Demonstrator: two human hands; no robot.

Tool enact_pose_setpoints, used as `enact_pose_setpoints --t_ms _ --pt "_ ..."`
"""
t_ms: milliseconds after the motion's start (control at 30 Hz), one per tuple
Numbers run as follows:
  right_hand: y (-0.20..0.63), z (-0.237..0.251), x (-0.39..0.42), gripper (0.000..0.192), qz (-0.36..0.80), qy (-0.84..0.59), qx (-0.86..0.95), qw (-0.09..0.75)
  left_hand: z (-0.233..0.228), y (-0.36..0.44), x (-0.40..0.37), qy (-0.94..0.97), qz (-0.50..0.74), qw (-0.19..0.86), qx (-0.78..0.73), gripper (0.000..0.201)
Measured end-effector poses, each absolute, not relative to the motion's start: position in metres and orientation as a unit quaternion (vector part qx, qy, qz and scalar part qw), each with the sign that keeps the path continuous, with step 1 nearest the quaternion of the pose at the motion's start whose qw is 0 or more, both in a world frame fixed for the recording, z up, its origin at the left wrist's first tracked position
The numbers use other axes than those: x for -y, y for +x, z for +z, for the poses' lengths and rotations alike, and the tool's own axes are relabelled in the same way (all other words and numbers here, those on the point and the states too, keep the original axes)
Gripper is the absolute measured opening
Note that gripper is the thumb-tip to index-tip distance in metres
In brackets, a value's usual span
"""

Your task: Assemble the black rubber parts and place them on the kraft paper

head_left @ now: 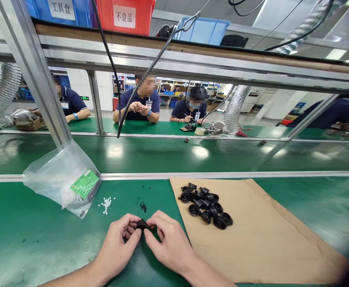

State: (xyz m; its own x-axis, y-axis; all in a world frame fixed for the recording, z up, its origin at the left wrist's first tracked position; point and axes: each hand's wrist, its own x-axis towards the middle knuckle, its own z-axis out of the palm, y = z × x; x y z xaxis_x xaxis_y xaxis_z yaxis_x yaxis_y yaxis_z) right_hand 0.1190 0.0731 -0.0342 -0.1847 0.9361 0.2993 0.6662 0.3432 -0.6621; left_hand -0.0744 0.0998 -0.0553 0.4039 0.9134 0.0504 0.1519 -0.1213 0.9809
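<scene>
Between the fingers of both hands is a small black plastic part (142, 224), partly covered by my fingertips. My left hand (119, 241) is closed around its left side, thumb in front. From the right, my right hand (167, 239) pinches the same part with thumb and forefinger. Just beyond my hands lies a little pile of tiny black pieces (144, 207). Small white pieces (106, 204) are scattered to its left. On the brown cardboard sheet (252, 239) at the right sits a heap of round black plastic parts (206, 205).
A clear plastic bag (57, 175) with a green label lies at the left by a metal post (34, 71). Behind the green worktop (7, 223) runs a metal rail (132, 175). Overhead, cables hang below a shelf with bins (123, 18). Several people sit across the line.
</scene>
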Motion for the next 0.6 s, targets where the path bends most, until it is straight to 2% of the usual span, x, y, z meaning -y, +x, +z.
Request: enact_pose_setpoints --t_ms 233,600 --pt "0.1134 -0.0359 -0.0728 0.013 0.162 -0.525 0.766 0.335 -0.0553 -0.0754 -0.0975 0.687 0.366 0.484 -0.398 0.01" --pt "0.1119 -0.0382 -0.0699 0.013 0.141 -0.521 0.769 0.342 -0.0522 -0.0753 -0.0959 0.698 0.368 0.473 -0.393 0.016"
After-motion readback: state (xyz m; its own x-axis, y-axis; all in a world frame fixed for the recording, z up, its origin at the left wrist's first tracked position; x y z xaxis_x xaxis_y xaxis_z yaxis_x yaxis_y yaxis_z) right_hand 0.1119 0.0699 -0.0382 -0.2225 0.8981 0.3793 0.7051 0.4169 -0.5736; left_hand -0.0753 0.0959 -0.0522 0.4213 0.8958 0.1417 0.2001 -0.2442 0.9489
